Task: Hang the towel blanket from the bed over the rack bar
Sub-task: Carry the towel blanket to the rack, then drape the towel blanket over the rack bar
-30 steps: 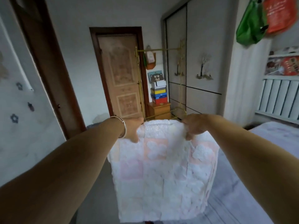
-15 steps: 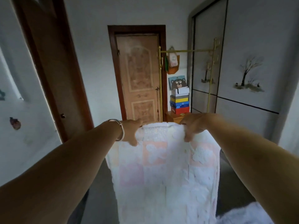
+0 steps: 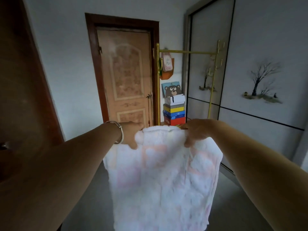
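The towel blanket [image 3: 160, 177] is hanging in the air in front of the person, white with soft pink squares (a bit blurry). Its top edge is being held up and the rest is dropping straight down. The left hand [image 3: 131, 135] is pinching the top left corner, fingers curled tight on the cloth. A silver bracelet [image 3: 119, 131] is sitting on that wrist. The right hand [image 3: 195, 132] is gripping the top right corner the same way. Farther off, well apart from the blanket, the gold rack bar [image 3: 186, 51] is running across between two gold posts. Small bags [image 3: 166, 67] are hanging at its left end. A stack of colored boxes [image 3: 174, 110] is standing under it, beside the brown door [image 3: 126, 77].
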The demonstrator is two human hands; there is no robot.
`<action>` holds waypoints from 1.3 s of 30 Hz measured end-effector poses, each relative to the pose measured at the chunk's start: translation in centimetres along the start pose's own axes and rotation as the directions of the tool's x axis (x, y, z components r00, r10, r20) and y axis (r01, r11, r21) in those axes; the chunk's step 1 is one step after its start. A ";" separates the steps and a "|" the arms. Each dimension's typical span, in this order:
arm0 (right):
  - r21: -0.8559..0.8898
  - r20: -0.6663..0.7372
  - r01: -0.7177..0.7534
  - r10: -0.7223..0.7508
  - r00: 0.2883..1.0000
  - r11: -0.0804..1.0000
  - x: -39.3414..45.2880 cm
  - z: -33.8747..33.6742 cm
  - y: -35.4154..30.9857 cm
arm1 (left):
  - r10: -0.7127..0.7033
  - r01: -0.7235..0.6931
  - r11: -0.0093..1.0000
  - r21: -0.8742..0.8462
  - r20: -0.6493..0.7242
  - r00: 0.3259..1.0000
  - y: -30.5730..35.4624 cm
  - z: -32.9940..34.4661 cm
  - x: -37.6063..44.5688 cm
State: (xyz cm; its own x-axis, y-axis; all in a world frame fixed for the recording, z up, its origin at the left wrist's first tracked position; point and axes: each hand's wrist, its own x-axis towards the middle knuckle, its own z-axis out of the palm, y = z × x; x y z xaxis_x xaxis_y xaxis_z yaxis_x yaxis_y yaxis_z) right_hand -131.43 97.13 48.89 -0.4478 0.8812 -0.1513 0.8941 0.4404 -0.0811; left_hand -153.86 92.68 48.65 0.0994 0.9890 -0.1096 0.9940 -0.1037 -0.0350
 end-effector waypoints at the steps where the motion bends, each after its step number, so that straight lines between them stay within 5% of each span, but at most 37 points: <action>1: 0.016 -0.010 -0.023 0.023 1.000 1.000 1.2 -0.3 0.4 | 0.018 -0.018 1.000 0.003 -0.004 1.000 -0.6 -0.2 1.9; 11: 0.165 -0.084 -0.190 0.206 0.975 0.968 17.7 -3.8 9.6 | 0.133 -0.134 0.991 -0.019 -0.045 0.990 -2.9 -2.1 23.3; 23: 0.444 0.007 -0.175 0.191 0.982 0.879 38.3 -9.8 24.5 | 0.244 -0.247 0.947 -0.207 -0.042 0.969 2.0 -4.4 54.4; 29: 0.470 0.017 -0.244 0.268 0.963 0.848 46.3 -10.7 30.9 | 0.293 -0.344 0.912 -0.224 -0.232 0.927 5.0 -5.2 65.7; 36: 0.786 -0.104 -0.188 0.426 0.899 0.588 57.0 -13.7 39.0 | 0.338 -0.560 0.733 -0.386 -0.508 0.792 7.9 -9.1 79.4; 39: 0.878 -0.121 -0.152 0.518 0.847 0.453 60.2 -14.7 43.4 | 0.420 -0.629 0.682 -0.374 -0.505 0.754 9.4 -10.7 84.7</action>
State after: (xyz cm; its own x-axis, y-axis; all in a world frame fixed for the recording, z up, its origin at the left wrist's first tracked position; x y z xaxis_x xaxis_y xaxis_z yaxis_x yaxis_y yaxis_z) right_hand -119.54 171.78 50.72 0.0850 0.9951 -0.0510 0.4689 -0.0851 -0.8791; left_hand -135.60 176.63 49.67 0.5153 0.7557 0.4042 0.6321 -0.6536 0.4162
